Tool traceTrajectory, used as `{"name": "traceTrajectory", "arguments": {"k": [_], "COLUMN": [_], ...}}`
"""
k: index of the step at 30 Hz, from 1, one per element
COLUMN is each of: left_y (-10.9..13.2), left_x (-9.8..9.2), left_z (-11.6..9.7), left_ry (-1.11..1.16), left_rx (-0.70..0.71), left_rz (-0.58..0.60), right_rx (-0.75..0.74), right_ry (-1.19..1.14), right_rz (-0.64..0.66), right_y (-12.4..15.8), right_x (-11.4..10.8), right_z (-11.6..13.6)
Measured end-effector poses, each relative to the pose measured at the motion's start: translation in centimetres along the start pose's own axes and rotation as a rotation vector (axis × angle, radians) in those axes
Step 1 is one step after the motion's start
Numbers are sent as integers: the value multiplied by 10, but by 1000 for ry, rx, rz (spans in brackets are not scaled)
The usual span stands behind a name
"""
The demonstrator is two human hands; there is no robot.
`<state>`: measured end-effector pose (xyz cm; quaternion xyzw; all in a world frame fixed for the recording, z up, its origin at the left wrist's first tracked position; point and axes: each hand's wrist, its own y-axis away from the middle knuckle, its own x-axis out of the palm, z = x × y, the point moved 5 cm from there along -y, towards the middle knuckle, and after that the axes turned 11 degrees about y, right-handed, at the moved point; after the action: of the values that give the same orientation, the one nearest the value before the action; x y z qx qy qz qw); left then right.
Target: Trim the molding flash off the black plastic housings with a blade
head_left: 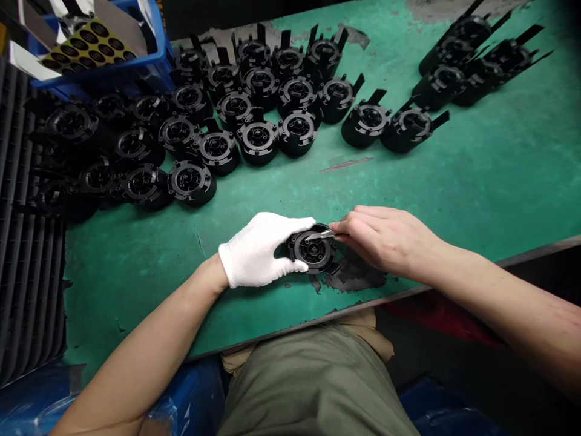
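Observation:
My left hand [261, 250], in a white glove, grips a round black part [314, 253] from its left side, thumb and fingers on either edge. Ribs and a small central hub show on the part's upturned face. From the right, my bare right hand [379, 236] pinches a thin metal blade-like tool [320, 235], whose tip lies over the upper middle of the part's face. Both hands are low over the green table [272, 194], close to its front edge. The underside of the part is hidden.
Many similar black parts [258, 138] stand in rows across the back and left of the table. Another group [447, 79] is at the back right. A blue bin [136, 72] with a sheet of round black stickers [88, 47] sits at the back left, near a ribbed grey surface.

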<state>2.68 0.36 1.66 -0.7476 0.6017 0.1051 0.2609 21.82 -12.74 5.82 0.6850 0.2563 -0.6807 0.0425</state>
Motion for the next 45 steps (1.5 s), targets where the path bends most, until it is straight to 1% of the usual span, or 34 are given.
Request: {"name": "traceTrajectory", "arguments": {"k": [6,8,11,15,22,33,39,42,45], "left_y": [-1,-1,-1,-3,-6,-6,-6,-3,0], "left_x": [0,0,0,0,-2,-1,-2,-1,-2], "left_z": [0,0,0,-3,-5,-5,-5,-4,-4], "left_ry": [5,4,1,29,50,19,19,4,-18], "left_rx": [-4,-5,5,1,-11,-32,-48,-20,4], "left_rz": [2,0,-9,3,6,30,30,23,25], "right_rx": [-37,-31,14,65,-19,-63,-3,9,-15], "right_ry": [-34,-72,-110,-55,43,75,11,13,46], "right_rz": [90,99,49,-9,-17,8,4,33,75], "right_y": [-2,0,4,10,7,2,2,0,-3], "right_x": [0,2,0,-7,-15,-10,-6,-3,0], "right_z": [-4,-6,-8,-3,10,6,2,0,-1]}}
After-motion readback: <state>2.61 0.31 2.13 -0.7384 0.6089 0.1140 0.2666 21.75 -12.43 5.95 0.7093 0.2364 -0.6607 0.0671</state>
